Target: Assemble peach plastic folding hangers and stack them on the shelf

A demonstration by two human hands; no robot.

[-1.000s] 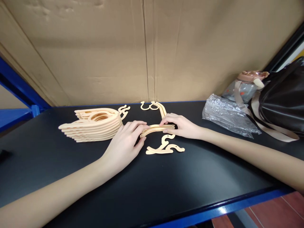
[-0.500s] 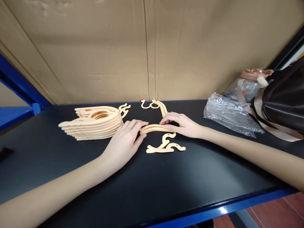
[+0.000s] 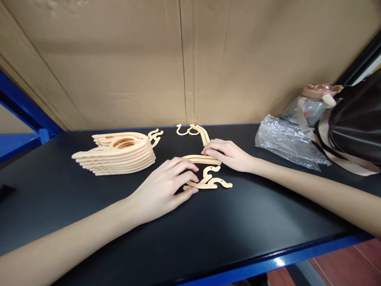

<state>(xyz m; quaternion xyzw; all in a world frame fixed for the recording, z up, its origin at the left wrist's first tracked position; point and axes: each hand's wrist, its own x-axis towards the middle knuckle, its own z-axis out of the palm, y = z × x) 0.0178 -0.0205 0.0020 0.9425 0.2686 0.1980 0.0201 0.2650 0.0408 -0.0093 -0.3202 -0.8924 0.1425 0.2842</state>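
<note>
Over the left ends of two flat, hook-ended cream plastic hanger pieces (image 3: 214, 185) is my left hand (image 3: 166, 186), its fingers spread and thumb low. Its fingertips cover part of those pieces; I cannot tell whether they press on them. My right hand (image 3: 230, 155) is curled beside the right end of a curved pair of hanger arms (image 3: 202, 159), thumb against the forefinger. Whatever its fingertips may pinch is hidden. Just beyond it lie another curved hanger arm (image 3: 204, 136) and loose round hooks (image 3: 183, 132).
At left stands a stack of folded cream hangers (image 3: 119, 161), with small hook-ended pieces (image 3: 155, 136) behind it. On the right are a crumpled clear plastic bag (image 3: 285, 141), a strapped water bottle (image 3: 315, 105) and a dark bag (image 3: 357, 119). Cardboard (image 3: 133, 67) walls the back.
My left hand has left the curved arms and come nearer, spreading over the hook-ended pieces. My right thumb has lifted off the curved arms toward the forefinger.
</note>
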